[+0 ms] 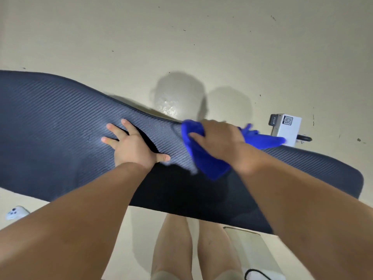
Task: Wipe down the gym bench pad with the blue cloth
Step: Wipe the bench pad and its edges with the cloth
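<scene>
The long dark bench pad (60, 122) with a ribbed weave runs across the view from left to right. My left hand (131, 144) lies flat on its middle, fingers spread, holding nothing. My right hand (220, 138) presses the blue cloth (205, 158) onto the pad near its far edge. The cloth is bunched under the palm, one end trailing right toward the white box, and the hand looks motion-blurred.
A white box (287, 128) with a QR label stands on the pale floor (181, 37) beyond the pad at right. A white phone (15, 213) lies on the floor at lower left. My legs (191, 249) stand below the pad, beside a pale slab (256, 253).
</scene>
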